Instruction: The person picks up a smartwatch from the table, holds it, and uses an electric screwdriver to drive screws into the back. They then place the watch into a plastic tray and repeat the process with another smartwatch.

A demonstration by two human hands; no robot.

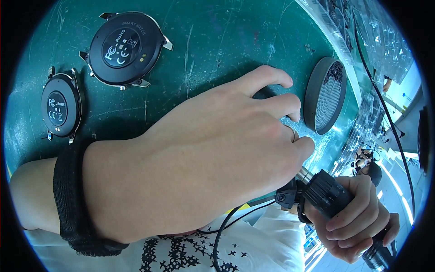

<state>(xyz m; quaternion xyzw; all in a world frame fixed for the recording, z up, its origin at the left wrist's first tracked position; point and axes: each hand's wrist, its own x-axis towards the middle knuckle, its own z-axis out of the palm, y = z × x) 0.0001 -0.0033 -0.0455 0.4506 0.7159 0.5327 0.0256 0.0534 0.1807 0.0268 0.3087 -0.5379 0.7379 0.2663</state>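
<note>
A black screwdriver [328,195] sits clenched in the grip of a worker's right hand [358,222], its metal nose angled toward the left hand [249,122]. That left grip curls over the green counter [213,31]; whether it grasps anything cannot be told. Just beyond its fingers, a gray dish [310,99] holds small dark pieces [334,72], seemingly left to use. Left of both grips, one watch [124,47] and a second watch [60,106] lie back-up, apparently closed; completed work cannot be confirmed.
</note>
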